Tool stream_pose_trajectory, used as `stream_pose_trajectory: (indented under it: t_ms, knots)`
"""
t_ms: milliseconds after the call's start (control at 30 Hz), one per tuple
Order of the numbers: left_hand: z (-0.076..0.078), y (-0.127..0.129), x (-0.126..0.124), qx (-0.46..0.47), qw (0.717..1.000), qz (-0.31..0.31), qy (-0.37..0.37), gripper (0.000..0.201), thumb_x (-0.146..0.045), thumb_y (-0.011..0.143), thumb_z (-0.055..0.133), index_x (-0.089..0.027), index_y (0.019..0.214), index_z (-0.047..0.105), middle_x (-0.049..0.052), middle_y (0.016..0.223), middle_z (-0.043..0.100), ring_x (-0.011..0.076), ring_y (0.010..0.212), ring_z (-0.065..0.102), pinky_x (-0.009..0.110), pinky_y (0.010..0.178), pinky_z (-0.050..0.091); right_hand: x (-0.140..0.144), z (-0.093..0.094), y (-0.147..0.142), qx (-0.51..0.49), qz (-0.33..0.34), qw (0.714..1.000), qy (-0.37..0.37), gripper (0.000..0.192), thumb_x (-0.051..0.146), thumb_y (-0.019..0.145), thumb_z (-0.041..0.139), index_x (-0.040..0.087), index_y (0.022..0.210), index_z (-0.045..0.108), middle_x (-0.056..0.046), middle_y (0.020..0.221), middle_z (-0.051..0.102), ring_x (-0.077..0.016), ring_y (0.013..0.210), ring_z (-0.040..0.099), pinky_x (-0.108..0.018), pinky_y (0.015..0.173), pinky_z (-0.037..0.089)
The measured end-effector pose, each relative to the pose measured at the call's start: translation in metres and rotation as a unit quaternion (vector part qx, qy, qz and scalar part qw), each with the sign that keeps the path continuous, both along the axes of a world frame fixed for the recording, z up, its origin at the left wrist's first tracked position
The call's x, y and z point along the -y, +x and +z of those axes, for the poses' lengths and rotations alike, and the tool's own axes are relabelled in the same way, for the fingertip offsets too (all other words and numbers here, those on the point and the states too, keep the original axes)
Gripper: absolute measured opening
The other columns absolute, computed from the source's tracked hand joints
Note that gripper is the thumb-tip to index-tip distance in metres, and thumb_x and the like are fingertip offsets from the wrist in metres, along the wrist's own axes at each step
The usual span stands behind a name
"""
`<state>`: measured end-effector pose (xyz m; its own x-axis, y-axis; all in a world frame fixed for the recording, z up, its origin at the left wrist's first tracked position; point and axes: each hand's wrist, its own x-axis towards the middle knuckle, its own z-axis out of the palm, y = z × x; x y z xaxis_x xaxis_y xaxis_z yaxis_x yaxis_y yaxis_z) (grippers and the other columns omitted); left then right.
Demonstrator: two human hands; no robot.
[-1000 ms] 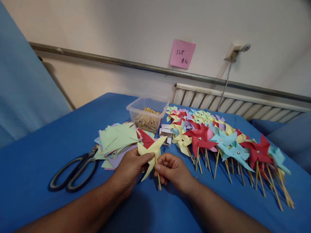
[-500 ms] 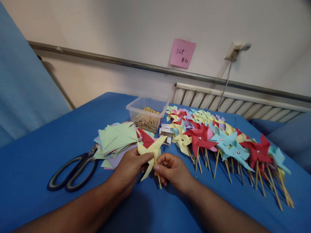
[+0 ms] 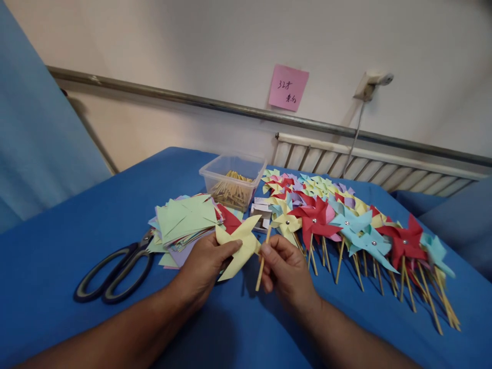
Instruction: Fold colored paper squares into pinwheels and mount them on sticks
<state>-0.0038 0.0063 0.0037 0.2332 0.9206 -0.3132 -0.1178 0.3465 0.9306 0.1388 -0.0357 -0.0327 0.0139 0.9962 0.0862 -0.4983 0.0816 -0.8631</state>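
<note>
I saw the left hand (image 3: pixel 205 266) pinching the yellow pinwheel paper (image 3: pixel 239 245) near its centre, held just above the blue table (image 3: pixel 57 256). The right hand (image 3: pixel 286 269) gripped a thin wooden stick (image 3: pixel 263 260) mid-shaft, tilted, its top beside the paper. I judged the paper light, floppy and easily creased, best held at the folded hub; the stick stiff, light, snappable. Scissors (image 3: pixel 115 271) lay to the left.
</note>
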Motion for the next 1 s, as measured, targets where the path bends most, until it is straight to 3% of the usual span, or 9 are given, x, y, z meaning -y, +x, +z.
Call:
stream_pose_trajectory:
  t_ms: [333, 633, 1000]
  knots:
    - [-0.004, -0.001, 0.000, 0.013, 1.000, -0.021, 0.011, 0.023, -0.029, 0.068, 0.072, -0.015, 0.084, 0.062, 0.000, 0.064, 0.065, 0.0190, 0.057, 0.061, 0.028, 0.054, 0.041, 0.005, 0.007, -0.004, 0.008, -0.075, 0.997, 0.005, 0.027, 0.035, 0.080, 0.074, 0.021, 0.079, 0.051, 0.006, 0.057, 0.065, -0.0067, 0.039, 0.055, -0.015, 0.039, 0.042]
    - [0.000, -0.002, 0.001, 0.021, 1.000, 0.013, 0.008, 0.023, -0.028, 0.067, 0.073, -0.016, 0.086, 0.066, 0.001, 0.071, 0.070, 0.0170, 0.061, 0.061, 0.027, 0.059, 0.045, 0.008, 0.002, -0.004, 0.156, -0.109, 0.982, -0.001, 0.020, 0.033, 0.074, 0.077, 0.017, 0.073, 0.064, 0.004, 0.057, 0.061, -0.0090, 0.049, 0.058, -0.020, 0.051, 0.046]
    - [-0.001, -0.001, 0.000, 0.010, 1.000, 0.023, 0.014, 0.022, -0.028, 0.063, 0.075, -0.016, 0.078, 0.063, -0.003, 0.061, 0.063, 0.0169, 0.057, 0.059, 0.026, 0.056, 0.044, 0.008, -0.006, -0.007, 0.232, -0.027, 0.972, 0.013, 0.020, 0.038, 0.086, 0.063, 0.019, 0.080, 0.062, 0.004, 0.062, 0.054, -0.0082, 0.051, 0.043, -0.020, 0.046, 0.034]
